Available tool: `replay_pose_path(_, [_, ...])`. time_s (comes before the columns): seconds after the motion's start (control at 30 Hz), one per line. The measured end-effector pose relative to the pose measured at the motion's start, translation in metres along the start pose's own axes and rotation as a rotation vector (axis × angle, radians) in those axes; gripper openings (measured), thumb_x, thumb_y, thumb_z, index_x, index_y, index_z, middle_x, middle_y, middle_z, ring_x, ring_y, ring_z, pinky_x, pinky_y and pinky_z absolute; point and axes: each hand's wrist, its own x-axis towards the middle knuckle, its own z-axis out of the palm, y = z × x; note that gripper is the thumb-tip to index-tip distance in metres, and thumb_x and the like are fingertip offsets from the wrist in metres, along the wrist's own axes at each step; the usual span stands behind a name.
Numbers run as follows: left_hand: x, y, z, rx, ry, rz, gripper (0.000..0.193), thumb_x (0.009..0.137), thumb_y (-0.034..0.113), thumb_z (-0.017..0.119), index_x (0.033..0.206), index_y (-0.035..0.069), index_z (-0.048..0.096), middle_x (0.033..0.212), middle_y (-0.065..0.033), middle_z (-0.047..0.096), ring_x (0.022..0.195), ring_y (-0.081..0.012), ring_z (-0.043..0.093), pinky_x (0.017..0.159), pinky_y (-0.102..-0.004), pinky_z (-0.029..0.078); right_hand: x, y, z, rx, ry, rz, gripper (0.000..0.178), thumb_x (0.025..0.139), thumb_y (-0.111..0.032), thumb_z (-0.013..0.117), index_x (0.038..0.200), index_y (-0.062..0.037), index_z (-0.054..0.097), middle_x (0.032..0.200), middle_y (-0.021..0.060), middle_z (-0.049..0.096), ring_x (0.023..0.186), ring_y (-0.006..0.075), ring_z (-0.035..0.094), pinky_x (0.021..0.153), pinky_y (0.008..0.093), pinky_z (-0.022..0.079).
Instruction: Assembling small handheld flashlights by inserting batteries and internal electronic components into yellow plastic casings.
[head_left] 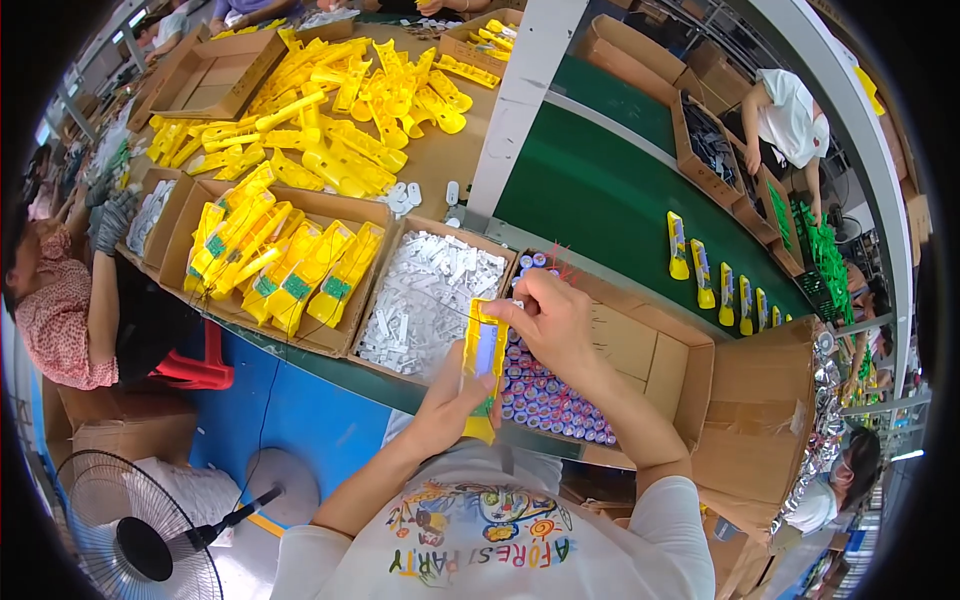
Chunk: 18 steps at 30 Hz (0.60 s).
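Cardboard boxes (640, 345) crowd the bench edge — green belt (600, 190) beyond lies mostly open.

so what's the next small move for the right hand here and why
Probably press the cell down until it seats. The left hand holds the yellow shell upright, and the right hand's fingers already pinch at its open top.

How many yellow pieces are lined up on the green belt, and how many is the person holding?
Yellow pieces on the green belt: 6, the first at
Yellow piece held in the left hand, right hand on it: 1
Total: 7
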Motion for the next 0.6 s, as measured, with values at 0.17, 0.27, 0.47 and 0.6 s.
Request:
replay_pose_path(0.17, [-0.001, -0.007, -0.003, 0.149, 0.05, 0.03, 0.031, 0.097, 0.011, 0.046, 0.124, 0.005, 0.032, 0.092, -0.0089, 0.053, 0.068, -0.0158, 0.058, 0.06, -0.0297, 0.051, -0.011, -0.007, -0.014, 0.132, -0.107, 0.151, 0.027, 0.082, -0.021, 0.075, 0.073, -0.0028, 0.056, 0.064, 0.0037, 0.057, 0.049, 0.0101, 0.048, 0.047, 0.0277, 0.041])
replay_pose_path(0.27, [-0.002, -0.004, -0.003, 0.305, 0.043, 0.017, 0.035, 0.097, 0.01, 0.045, 0.129, 0.006, 0.03, 0.093, -0.0085, 0.052, 0.068, -0.0158, 0.058, 0.059, -0.0297, 0.052, -0.006, -0.019, -0.026, 0.25, -0.272, 0.345, 0.021, 0.085, -0.017, 0.072, 0.078, -0.0023, 0.059, 0.065, 0.002, 0.057, 0.052, 0.0093, 0.052, 0.049, 0.0267, 0.045])
replay_pose_path(0.47, [-0.001, -0.006, -0.004, 0.124, -0.06, 0.018, 0.035, 0.097, 0.011, 0.045, 0.129, 0.007, 0.031, 0.094, -0.008, 0.051, 0.065, -0.0163, 0.058, 0.058, -0.0301, 0.052, -0.002, -0.007, -0.021, 0.3, -0.251, 0.24, 0.018, 0.088, -0.016, 0.069, 0.093, -0.0018, 0.06, 0.072, 0.0004, 0.058, 0.06, 0.0064, 0.057, 0.052, 0.0237, 0.048])
replay_pose_path(0.6, [0.018, -0.014, 0.013, 0.008, -0.061, 0.006, 0.047, 0.097, 0.012, 0.05, 0.135, 0.009, 0.024, 0.092, -0.0059, 0.049, 0.065, -0.015, 0.059, 0.058, -0.0282, 0.05, 0.0, 0.023, -0.041, 0.704, -0.451, 0.565, 0.019, 0.088, -0.011, 0.066, 0.102, -0.002, 0.058, 0.091, 0.0036, 0.062, 0.086, 0.008, 0.06, 0.066, 0.0221, 0.051])
